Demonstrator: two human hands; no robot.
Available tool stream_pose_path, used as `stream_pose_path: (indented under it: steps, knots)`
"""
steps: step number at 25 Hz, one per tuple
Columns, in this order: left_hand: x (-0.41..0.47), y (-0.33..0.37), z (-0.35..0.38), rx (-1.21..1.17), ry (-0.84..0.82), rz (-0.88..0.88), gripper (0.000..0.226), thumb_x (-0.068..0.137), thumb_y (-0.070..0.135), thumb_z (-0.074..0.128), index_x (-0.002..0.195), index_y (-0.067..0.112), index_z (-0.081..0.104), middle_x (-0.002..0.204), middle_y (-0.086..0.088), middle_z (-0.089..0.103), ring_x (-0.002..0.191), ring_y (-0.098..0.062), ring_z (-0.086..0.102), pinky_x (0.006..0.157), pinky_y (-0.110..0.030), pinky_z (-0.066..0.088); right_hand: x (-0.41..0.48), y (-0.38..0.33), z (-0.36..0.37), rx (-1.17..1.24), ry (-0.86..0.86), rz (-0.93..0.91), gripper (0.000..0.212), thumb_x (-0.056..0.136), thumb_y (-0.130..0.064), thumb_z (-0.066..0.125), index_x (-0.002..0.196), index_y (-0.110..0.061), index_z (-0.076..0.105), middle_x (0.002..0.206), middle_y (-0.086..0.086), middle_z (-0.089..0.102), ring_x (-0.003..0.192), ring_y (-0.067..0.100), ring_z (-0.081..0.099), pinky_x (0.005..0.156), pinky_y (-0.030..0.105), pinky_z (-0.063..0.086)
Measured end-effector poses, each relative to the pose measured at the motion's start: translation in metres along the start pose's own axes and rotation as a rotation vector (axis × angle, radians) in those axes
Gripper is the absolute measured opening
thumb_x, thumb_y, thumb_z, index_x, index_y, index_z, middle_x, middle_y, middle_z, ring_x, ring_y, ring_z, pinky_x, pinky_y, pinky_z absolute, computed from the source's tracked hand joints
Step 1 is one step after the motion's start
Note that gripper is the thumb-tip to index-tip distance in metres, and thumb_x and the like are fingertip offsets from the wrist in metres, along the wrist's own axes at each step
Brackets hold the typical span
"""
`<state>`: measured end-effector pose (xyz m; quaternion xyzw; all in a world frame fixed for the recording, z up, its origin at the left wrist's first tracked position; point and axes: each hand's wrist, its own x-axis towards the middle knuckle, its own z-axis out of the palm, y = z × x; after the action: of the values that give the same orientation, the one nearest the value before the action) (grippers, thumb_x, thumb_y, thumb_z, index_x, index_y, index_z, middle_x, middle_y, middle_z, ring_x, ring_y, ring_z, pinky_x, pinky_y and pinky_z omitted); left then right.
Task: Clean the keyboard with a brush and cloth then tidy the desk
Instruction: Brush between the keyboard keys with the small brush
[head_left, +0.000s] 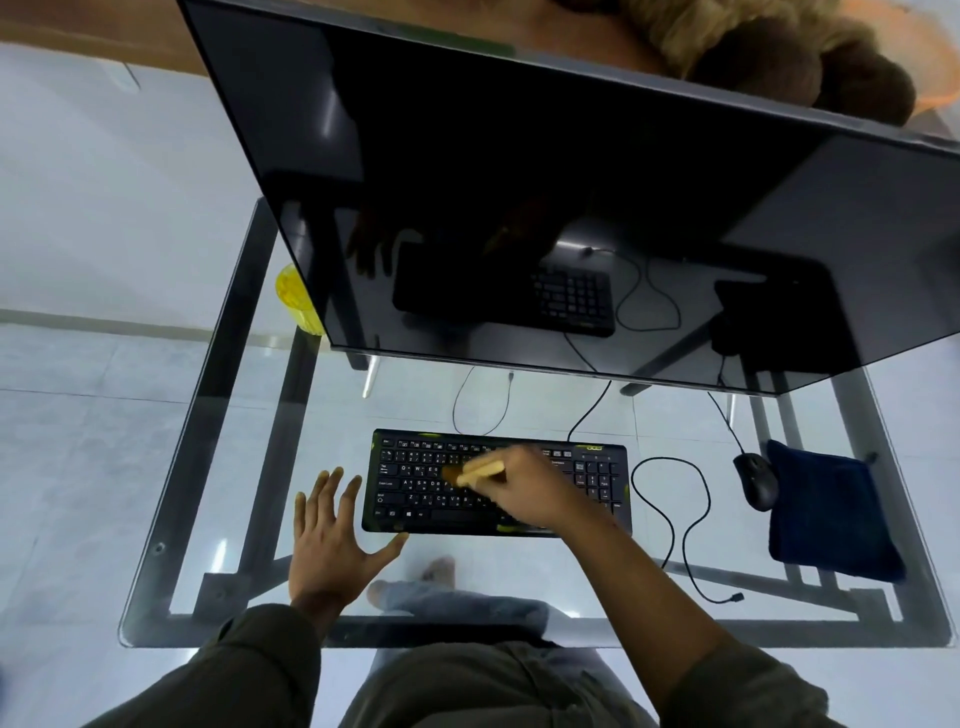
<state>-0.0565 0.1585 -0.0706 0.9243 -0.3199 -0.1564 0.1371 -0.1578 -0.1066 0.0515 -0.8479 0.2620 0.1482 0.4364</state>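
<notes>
Olive sleeves (234, 670) and lap (467, 686) at bottom edge, on near side of keyboard (410, 486). Black keyboard flat on glass desk (171, 582), roughly centred, front edge toward person. Dark monitor (519, 208) right behind it, screen reflecting keyboard and a hand.

Far left, behind keyboard: yellow translucent object (296, 301), half hidden by monitor's left edge. Can't tell what.

Just left of keyboard: left hand (332, 540), palm down on glass, fingers straight and spread wide, holding nothing. Thumb tip at keyboard's near-left corner; contact unclear.

Over keyboard's letter keys: brush (478, 474), pale wooden handle, brownish bristle end pointing left, down on keys left of centre. Motion-blurred.

Over keyboard's middle-right: right hand (535, 488), fingers curled round brush handle, forearm crossing keyboard's front edge.

Just right of keyboard: loose black cable (684, 556), looped on glass, plug end lying free toward desk's front.

Further right of keyboard: black corded mouse (757, 480), right at left edge of dark blue cloth (826, 512); touching or not, can't tell. Cloth folded flat on glass, well apart from keyboard, neither hand on it.
</notes>
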Motion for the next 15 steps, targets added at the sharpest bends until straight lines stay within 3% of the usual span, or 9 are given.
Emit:
stream_pose_path:
  steps: [1,2,4,5,8,9,11,13,15]
  knots:
    - [0.000,-0.001,0.000,-0.001,-0.002,-0.001,0.102,0.073,0.086,0.048,0.146,0.015,0.042,0.159,-0.013,0.031,0.152,-0.030,0.018,0.122,-0.057,0.015,-0.001,-0.001,0.004,-0.017,-0.076,-0.006,0.023,0.091,-0.031,0.069,0.113,-0.026,0.074,0.099,-0.010,0.075,0.068,-0.006,0.061,0.064,0.018,0.048]
    - [0.000,-0.001,0.000,-0.003,-0.001,-0.004,0.101,0.073,0.085,0.049,0.146,0.015,0.042,0.159,-0.013,0.031,0.152,-0.030,0.018,0.122,-0.057,0.014,-0.001,-0.001,0.008,-0.010,-0.049,-0.003,0.024,0.091,-0.032,0.069,0.114,-0.026,0.074,0.102,-0.009,0.075,0.074,-0.004,0.063,0.069,0.021,0.052]
    - [0.000,0.001,0.000,-0.005,0.006,-0.004,0.101,0.072,0.085,0.050,0.145,0.015,0.042,0.159,-0.013,0.032,0.151,-0.030,0.019,0.123,-0.056,0.014,0.000,0.001,0.011,0.007,0.171,0.014,0.026,0.093,-0.032,0.066,0.117,-0.027,0.073,0.110,-0.010,0.075,0.084,0.003,0.069,0.081,0.029,0.058]
    - [0.000,0.002,0.000,-0.011,0.014,-0.001,0.101,0.072,0.084,0.051,0.144,0.014,0.043,0.158,-0.013,0.033,0.151,-0.031,0.021,0.122,-0.056,0.015,0.000,0.002,0.012,0.006,0.187,0.011,0.026,0.093,-0.032,0.066,0.118,-0.028,0.073,0.111,-0.010,0.075,0.083,0.002,0.069,0.081,0.028,0.058]
    - [-0.001,0.001,-0.001,-0.025,0.043,0.008,0.100,0.071,0.082,0.055,0.142,0.012,0.047,0.155,-0.015,0.037,0.149,-0.032,0.025,0.121,-0.057,0.019,-0.003,0.001,0.016,-0.023,-0.037,-0.034,0.024,0.092,-0.031,0.068,0.115,-0.026,0.074,0.105,-0.007,0.076,0.063,-0.003,0.062,0.059,0.018,0.048]
    - [-0.001,0.001,-0.001,-0.023,0.049,0.007,0.099,0.071,0.081,0.055,0.141,0.012,0.047,0.155,-0.015,0.038,0.149,-0.033,0.026,0.120,-0.057,0.019,-0.004,0.002,0.017,-0.020,-0.009,-0.031,0.024,0.093,-0.030,0.067,0.116,-0.026,0.074,0.105,-0.008,0.076,0.060,-0.007,0.059,0.058,0.013,0.044]
    - [-0.001,0.002,-0.001,-0.018,0.047,0.005,0.099,0.071,0.082,0.054,0.141,0.013,0.047,0.155,-0.015,0.037,0.149,-0.033,0.026,0.121,-0.057,0.018,-0.004,0.005,0.013,-0.009,0.180,0.010,0.025,0.095,-0.030,0.064,0.117,-0.026,0.073,0.107,-0.009,0.076,0.060,-0.012,0.057,0.062,0.006,0.044]
    - [-0.001,0.001,-0.002,-0.019,0.045,0.005,0.100,0.071,0.083,0.053,0.142,0.013,0.046,0.155,-0.015,0.037,0.149,-0.033,0.025,0.121,-0.057,0.018,-0.006,0.010,0.008,-0.063,0.294,0.098,0.025,0.096,-0.033,0.061,0.116,-0.026,0.073,0.095,-0.004,0.078,0.061,0.000,0.062,0.062,0.017,0.052]
    - [0.000,0.001,-0.001,-0.018,0.033,0.003,0.100,0.071,0.084,0.051,0.142,0.013,0.046,0.156,-0.015,0.036,0.150,-0.032,0.024,0.121,-0.057,0.017,-0.013,0.023,-0.003,-0.123,0.467,0.189,0.022,0.098,-0.034,0.057,0.112,-0.027,0.074,0.082,0.000,0.076,0.059,0.013,0.063,0.054,0.022,0.049]
